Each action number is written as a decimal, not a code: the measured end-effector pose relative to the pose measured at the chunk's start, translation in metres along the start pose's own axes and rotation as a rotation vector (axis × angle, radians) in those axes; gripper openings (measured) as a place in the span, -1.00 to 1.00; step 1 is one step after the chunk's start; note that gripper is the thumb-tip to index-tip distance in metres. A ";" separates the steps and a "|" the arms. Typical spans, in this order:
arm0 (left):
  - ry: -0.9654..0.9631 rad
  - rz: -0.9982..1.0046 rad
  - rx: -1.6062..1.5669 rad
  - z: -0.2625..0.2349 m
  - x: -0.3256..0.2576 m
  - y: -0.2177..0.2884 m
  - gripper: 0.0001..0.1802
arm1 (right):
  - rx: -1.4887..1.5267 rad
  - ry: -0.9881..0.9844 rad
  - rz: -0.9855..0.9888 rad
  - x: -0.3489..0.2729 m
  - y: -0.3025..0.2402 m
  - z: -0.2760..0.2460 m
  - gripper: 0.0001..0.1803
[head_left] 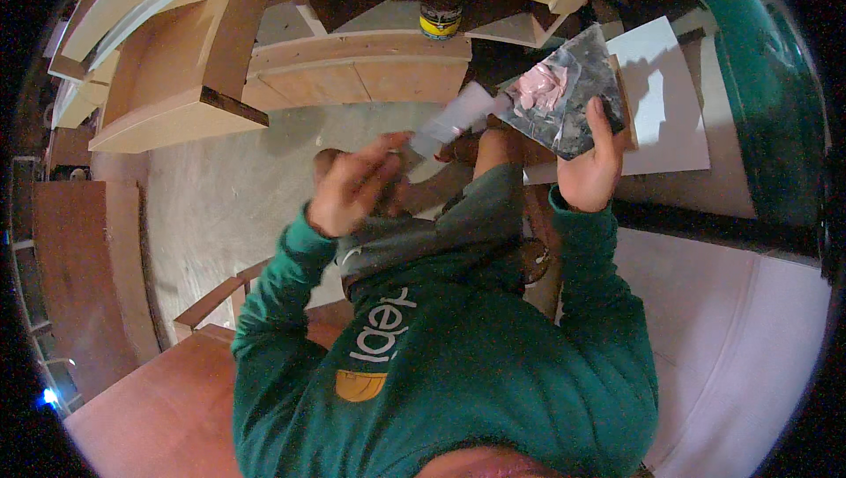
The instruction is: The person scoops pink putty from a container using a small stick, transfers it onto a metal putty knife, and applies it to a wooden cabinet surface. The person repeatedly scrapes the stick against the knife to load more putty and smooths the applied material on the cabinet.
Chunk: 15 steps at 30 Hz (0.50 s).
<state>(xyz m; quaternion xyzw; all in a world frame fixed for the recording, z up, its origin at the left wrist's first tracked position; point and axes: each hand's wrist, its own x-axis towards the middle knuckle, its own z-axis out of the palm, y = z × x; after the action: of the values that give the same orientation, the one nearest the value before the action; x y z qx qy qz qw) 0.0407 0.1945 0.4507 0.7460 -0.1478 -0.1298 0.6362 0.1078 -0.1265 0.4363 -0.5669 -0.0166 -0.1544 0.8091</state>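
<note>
My left hand (351, 185) is closed on a pale, translucent spreader (451, 118), smeared by motion. The spreader's far end is close to the near-left edge of a dark, stained board (577, 121); whether they touch I cannot tell. On that board lies a lump of pink putty (538, 88). My right hand (592, 171) grips the board from its near side, with the thumb on top and the other fingers hidden beneath.
An open wooden drawer (167, 95) juts out at the upper left. A black and yellow tin (441, 20) stands by the wooden cabinet frame (370, 51) ahead. A white sheet (674, 117) lies beyond my right hand, near a green surface (767, 81).
</note>
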 end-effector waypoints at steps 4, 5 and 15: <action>-0.010 -0.077 -0.248 0.039 0.009 -0.014 -0.64 | 0.127 0.041 -0.018 -0.009 -0.020 0.031 -0.52; -0.003 -0.079 -0.243 0.042 0.010 -0.016 -0.65 | 0.211 0.073 0.004 -0.011 -0.022 0.033 -0.52; -0.014 -0.059 -0.122 0.040 0.022 0.003 -0.62 | 0.027 -0.023 -0.042 -0.026 -0.011 0.017 -0.53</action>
<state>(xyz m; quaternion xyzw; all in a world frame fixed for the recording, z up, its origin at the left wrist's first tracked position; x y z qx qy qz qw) 0.0457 0.1493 0.4468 0.7091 -0.1219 -0.1624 0.6752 0.0825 -0.1085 0.4467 -0.5572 -0.0399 -0.1643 0.8130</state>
